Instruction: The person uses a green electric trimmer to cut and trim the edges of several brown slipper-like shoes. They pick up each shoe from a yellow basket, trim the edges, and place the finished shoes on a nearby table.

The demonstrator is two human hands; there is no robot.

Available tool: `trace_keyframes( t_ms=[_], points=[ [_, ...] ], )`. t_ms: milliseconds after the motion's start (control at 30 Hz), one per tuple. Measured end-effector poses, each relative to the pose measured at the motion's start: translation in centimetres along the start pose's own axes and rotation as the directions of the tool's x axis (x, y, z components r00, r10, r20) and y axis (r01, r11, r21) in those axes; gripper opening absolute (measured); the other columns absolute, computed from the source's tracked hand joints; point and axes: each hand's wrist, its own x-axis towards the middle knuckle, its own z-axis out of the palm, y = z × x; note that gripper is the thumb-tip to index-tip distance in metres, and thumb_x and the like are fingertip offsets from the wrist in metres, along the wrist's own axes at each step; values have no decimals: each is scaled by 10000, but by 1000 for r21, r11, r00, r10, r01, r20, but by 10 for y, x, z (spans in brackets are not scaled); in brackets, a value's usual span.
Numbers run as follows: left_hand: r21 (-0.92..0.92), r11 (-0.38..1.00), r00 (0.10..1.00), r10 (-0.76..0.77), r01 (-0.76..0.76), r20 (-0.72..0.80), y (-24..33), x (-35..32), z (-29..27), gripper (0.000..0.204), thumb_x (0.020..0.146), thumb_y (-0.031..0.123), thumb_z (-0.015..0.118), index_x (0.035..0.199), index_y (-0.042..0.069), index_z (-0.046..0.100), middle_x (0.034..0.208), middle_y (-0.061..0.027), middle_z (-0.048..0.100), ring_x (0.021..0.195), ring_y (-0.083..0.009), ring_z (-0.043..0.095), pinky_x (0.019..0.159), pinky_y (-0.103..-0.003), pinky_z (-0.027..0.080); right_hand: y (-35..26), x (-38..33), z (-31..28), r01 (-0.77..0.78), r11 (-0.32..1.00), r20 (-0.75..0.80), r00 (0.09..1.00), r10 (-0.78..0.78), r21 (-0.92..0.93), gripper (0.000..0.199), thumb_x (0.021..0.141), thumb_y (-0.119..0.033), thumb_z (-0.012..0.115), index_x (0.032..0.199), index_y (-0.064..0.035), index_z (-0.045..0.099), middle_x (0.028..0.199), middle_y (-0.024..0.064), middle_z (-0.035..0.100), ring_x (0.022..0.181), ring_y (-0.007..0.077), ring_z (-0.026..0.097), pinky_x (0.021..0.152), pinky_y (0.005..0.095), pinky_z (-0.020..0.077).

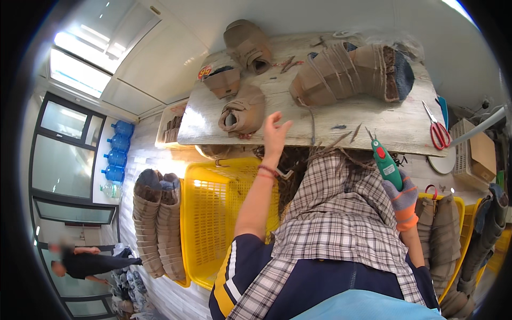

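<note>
My left hand (276,133) is bare and raised over the near edge of the wooden worktable (373,120), fingers spread, holding nothing. It is closest to a brown boot (244,113) lying on the table. My right hand (402,200), in a grey and orange glove, grips a green hand tool (385,162) with a red button and a metal tip pointing up at the table edge. A stack of brown boots with fleece lining (346,72) lies further across the table. A plaid cloth covers my lap.
Red-handled scissors (437,130) lie at the table's right end. More boots (248,45) and scraps sit at the far side. A yellow plastic basket (216,213) stands left of my lap, with stacked boots (157,218) beside it. Another person (88,261) stands far left.
</note>
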Motion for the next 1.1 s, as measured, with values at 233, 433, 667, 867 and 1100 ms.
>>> trace_keyframes(
  t_ms=[233,433,667,867,1100],
  points=[
    [-467,874,985,-64,132,157,24,57,89,339,784,102,716,1086,-2,605,1015,-61,653,898,-123,595,777,-269,473,-6,8,2,74,996,2,997,-74,-40,480,746,-192,787,1128,17,586,893,45,654,793,80,580,703,226,488],
    [-396,918,983,73,0,169,70,33,35,158,836,85,664,970,2,671,890,3,657,772,-74,579,695,-235,460,4,17,-9,104,992,-50,993,-108,-77,473,747,-209,786,1120,5,589,854,63,669,746,83,603,675,228,500],
    [-856,441,954,-247,268,171,148,2,-71,361,900,117,504,1225,-41,491,1235,-196,549,1140,-326,535,1003,-473,407,-40,32,-7,542,741,89,826,-556,-397,591,637,-307,833,1089,1,607,836,130,672,685,254,655,629,325,524],
    [-866,122,843,-329,485,426,140,-14,-89,351,921,127,469,1222,-51,478,1231,-205,549,1145,-346,527,992,-482,417,-35,47,1,749,367,169,531,-830,-552,662,594,-384,827,1096,-12,611,656,81,612,556,233,577,549,323,472],
    [-795,-80,760,-251,601,600,120,-22,-63,337,933,139,451,1211,-47,491,1222,-201,556,1140,-339,531,986,-471,426,-22,39,-7,735,358,204,553,-807,-576,649,601,-383,823,1085,-7,611,634,67,591,544,214,567,537,317,459]
  ],
)
